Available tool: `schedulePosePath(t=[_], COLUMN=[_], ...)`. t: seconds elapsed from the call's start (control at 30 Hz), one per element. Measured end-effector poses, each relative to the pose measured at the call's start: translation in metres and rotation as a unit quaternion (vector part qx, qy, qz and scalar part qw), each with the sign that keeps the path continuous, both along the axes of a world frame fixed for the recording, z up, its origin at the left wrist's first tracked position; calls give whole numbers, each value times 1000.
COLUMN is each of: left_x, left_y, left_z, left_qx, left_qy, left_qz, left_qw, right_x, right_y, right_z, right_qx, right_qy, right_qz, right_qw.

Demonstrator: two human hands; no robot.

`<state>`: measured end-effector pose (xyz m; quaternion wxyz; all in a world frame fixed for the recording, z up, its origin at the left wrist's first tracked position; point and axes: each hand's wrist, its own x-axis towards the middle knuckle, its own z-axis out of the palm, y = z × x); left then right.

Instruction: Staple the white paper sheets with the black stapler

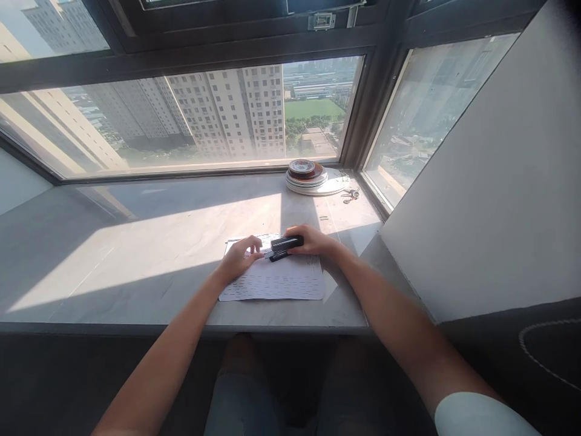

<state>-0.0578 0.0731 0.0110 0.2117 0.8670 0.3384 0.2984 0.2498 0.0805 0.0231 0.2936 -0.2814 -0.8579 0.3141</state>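
A printed white sheet of paper (281, 281) lies on the grey stone window sill (136, 254) in front of me. My right hand (313, 241) is closed around a black stapler (285, 244) that sits over the paper's far edge. My left hand (239, 255) rests on the paper's upper left part, fingers curled, fingertips pressing the sheet next to the stapler's mouth.
A stack of plates (307, 175) stands at the sill's far right corner, with a bunch of keys (350, 195) beside it. Windows run along the back and right of the sill. A white wall (490, 194) rises at the right. My knees are below the sill's front edge.
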Motion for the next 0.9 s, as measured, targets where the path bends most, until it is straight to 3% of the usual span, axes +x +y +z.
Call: schedulePosePath(t=[0.13, 0.47, 0.73, 0.83, 0.9], left_x=[1, 3, 1, -2, -10], left_y=[1, 1, 4, 4, 1], left_z=[-2, -4, -3, 3, 6], left_qx=[1, -26, 8, 18, 24], left_qy=[10, 6, 10, -53, -64], left_qz=[9, -31, 8, 61, 159], left_qw=[1000, 999, 1000, 997, 985], right_x=[-12, -31, -31, -30, -31], right_y=[-6, -17, -9, -9, -9], right_z=[4, -2, -10, -9, -8], right_qx=[40, 39, 4, -15, -26], right_qy=[-17, -30, 7, 11, 14], right_qz=[17, 41, -13, -20, -21], right_qw=[999, 998, 1000, 1000, 999])
